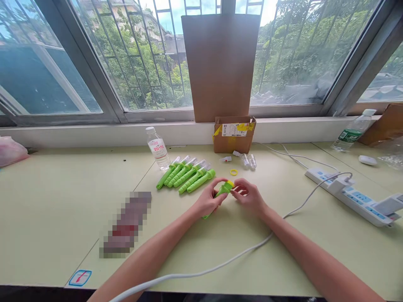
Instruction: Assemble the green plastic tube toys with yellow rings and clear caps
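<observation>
Item, risk: yellow ring [231, 183] tipping crooked or springing off, should your fingers press unevenly. Item, risk: loose ring [233, 172], just beyond, knocked by a stray knuckle. Item, your left hand [208, 201]: closed round green tube [224, 188], tilted, right and near of the green row [185, 173]. Item, your right hand [250, 196]: fingers curled, slightly parted, beside the yellow ring; pinch cannot be confirmed.

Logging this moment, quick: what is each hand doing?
Left hand: closed around a green tube.
Right hand: fingers bent at its yellow ring; grip unclear.
</observation>
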Motion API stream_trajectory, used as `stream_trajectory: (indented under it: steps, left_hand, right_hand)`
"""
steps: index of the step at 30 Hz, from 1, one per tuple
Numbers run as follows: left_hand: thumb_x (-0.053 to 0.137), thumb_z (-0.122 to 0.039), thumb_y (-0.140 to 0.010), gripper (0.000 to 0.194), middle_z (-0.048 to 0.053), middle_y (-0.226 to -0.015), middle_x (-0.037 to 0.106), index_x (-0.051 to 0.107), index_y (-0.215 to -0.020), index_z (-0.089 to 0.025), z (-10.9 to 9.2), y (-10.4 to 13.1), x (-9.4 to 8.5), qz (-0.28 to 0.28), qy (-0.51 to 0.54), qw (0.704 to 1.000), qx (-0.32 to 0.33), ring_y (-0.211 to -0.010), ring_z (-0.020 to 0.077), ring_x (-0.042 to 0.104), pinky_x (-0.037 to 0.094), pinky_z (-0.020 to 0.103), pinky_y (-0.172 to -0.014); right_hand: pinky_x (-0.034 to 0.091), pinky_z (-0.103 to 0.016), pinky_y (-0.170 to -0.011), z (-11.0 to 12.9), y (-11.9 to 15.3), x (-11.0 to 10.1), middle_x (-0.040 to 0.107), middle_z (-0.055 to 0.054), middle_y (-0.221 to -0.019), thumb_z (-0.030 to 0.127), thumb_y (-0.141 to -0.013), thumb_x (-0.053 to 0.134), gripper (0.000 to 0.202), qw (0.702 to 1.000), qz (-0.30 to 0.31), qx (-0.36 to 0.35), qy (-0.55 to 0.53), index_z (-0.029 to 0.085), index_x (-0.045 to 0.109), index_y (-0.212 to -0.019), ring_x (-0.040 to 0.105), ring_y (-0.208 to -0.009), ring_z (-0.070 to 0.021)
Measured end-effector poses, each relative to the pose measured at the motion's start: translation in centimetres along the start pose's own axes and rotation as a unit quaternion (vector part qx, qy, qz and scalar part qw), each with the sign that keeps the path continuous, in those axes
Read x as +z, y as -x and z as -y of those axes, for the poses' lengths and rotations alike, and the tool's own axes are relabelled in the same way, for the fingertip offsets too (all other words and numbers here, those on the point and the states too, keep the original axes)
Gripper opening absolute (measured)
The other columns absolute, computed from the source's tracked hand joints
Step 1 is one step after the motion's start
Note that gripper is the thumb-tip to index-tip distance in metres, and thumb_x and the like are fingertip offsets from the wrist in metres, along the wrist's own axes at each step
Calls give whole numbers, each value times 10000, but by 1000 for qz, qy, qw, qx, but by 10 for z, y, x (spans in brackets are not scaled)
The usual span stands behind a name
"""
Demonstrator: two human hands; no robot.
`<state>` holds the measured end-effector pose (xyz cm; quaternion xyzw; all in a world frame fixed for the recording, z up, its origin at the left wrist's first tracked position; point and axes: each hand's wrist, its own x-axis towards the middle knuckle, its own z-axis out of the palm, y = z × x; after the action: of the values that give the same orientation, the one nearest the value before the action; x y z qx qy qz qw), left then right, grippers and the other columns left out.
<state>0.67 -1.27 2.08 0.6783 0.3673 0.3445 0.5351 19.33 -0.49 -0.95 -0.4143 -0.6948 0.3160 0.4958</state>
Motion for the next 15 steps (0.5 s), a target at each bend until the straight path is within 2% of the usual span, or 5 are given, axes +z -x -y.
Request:
stream_trajectory:
  steps: [10,15]
  left_hand:
    - [631,-435,-768,612,-117,-461,472,401,-1289,-211,4,-2,-2,-6,54,998,-31,-284,55,374,298,150,-296]
    - [698,-402,-718,695,-112,-472,480,388,-1314,-224,6,-3,-4,-1,64,997,-45,-298,59,408,315,145,-288]
  right_hand:
    - [514,-223,-470,-1,-2,5,614,-12,-829,345,-757,624,240,1000,16,8,-22,239,470,-909,652,-677,-155]
    - [504,-219,-475,1,-2,6,609,-8,-837,324,-756,622,248,999,23,18,-27,241,434,-895,645,-668,-147]
